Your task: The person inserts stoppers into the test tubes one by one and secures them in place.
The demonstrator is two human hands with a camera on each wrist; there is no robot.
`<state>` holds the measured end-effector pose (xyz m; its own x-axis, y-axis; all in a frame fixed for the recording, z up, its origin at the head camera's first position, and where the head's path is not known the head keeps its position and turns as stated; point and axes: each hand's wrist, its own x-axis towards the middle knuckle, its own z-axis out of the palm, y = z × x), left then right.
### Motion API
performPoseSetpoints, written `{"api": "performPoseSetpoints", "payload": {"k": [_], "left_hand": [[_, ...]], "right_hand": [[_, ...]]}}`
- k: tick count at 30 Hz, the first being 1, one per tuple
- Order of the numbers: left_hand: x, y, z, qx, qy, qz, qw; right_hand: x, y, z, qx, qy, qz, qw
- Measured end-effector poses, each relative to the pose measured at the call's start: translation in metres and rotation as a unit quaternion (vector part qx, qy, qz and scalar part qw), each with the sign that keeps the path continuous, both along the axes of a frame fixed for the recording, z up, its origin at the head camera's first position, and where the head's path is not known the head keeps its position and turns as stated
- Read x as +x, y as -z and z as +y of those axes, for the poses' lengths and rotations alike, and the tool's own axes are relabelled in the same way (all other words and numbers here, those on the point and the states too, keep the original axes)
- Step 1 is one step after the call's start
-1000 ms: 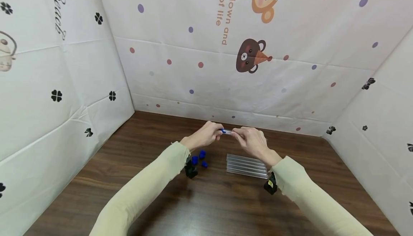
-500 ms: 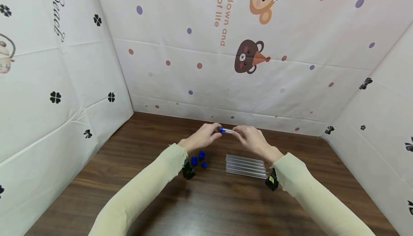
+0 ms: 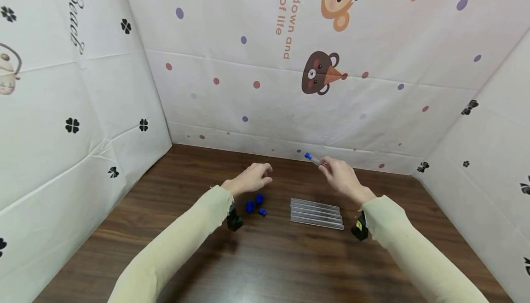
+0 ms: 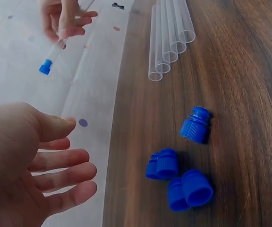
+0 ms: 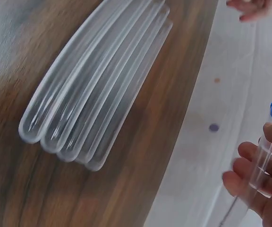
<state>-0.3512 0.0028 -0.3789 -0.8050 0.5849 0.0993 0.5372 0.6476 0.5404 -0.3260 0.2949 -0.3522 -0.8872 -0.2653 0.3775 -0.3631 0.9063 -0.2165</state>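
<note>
My right hand [image 3: 341, 176] pinches a clear test tube [image 5: 261, 165] between thumb and fingers. A blue cap [image 4: 45, 66] sits in the tube's end, which points up and to the left in the head view. My left hand [image 3: 250, 178] hovers over the table with its fingers relaxed and apart, holding nothing. Several loose blue stoppers [image 4: 196, 125] with ribbed heads lie on the wood just below that hand. To the right, several uncapped clear tubes [image 3: 316, 213] lie side by side, their open ends toward the left and rounded ends toward the right.
The dark wooden table [image 3: 281, 266] runs back to a white patterned cloth [image 3: 223, 100] that hangs behind it and along both sides. A black wrist camera [image 3: 234, 221] is strapped below the left wrist, another black camera [image 3: 360, 228] below the right.
Both hands were together on the capped tube. The left hand has let go of the cap and drawn back left and down; the right hand has carried the tube to the right.
</note>
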Motion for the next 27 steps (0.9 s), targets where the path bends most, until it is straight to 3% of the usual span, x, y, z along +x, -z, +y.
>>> {"api": "performPoseSetpoints", "payload": {"k": [10, 20, 27], "left_hand": [[-0.003, 0.002, -0.004, -0.036, 0.009, -0.003, 0.9993], [0.0, 0.004, -0.004, -0.047, 0.007, -0.003, 0.9989], [-0.002, 0.007, -0.005, -0.05, 0.016, 0.0, 0.9986]], "right_hand": [[-0.005, 0.008, 0.038, -0.013, 0.059, -0.026, 0.9978], [-0.003, 0.013, 0.082, -0.028, 0.11, -0.058, 0.9919], [0.001, 0.015, 0.105, -0.027, 0.136, -0.056, 0.9887]]}}
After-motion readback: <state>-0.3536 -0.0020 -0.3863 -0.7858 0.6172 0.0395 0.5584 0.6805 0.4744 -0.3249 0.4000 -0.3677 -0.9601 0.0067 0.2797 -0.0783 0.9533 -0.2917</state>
